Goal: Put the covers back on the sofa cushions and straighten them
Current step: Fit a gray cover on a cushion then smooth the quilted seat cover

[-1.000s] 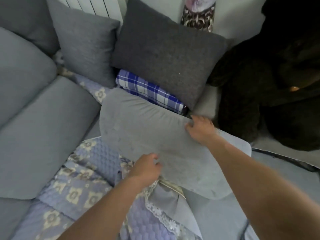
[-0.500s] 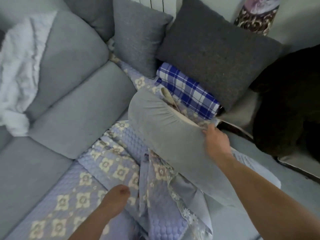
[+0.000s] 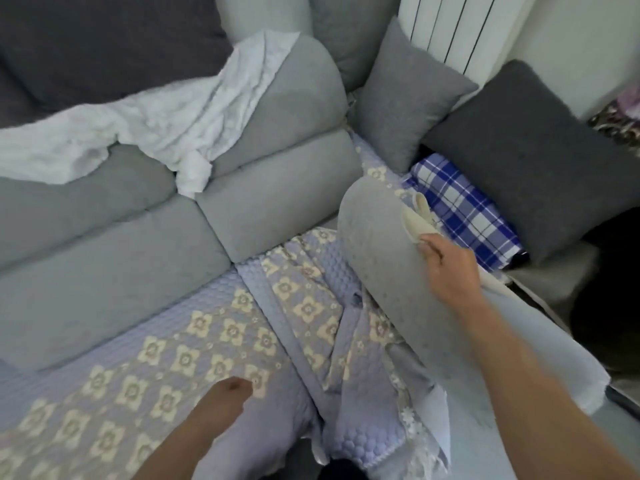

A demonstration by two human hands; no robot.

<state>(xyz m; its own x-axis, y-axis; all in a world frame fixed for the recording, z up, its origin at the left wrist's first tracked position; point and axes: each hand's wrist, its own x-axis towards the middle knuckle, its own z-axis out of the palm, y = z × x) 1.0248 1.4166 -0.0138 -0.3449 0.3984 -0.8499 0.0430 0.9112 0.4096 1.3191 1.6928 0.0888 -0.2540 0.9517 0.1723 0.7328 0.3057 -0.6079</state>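
Now the right hand (image 3: 446,271) grips the far edge of the grey cushion (image 3: 384,271), fingers curled over it beside a strip of cream lining (image 3: 417,221); the cushion stands tilted on its edge at right, over the quilted cover (image 3: 214,344). Since half a second ago the view has swung left, bringing more of the white sheet (image 3: 156,123) and sofa backs into frame; the grip on the cushion is unchanged. The left hand (image 3: 225,407) still hangs near, over the flowered cover, holding nothing, and has shifted little; its fingers point away, so I cannot tell how far they curl.

Count: two hands, one held cushion, two throw pillows far right, light grey (image 3: 405,98) and dark grey (image 3: 533,150), one plaid bundle (image 3: 464,209) under them, one quilted cover, bunched beside the cushion.

Cushion's near end is hidden behind the right forearm. Dark mass at far right is cut off, unidentifiable.
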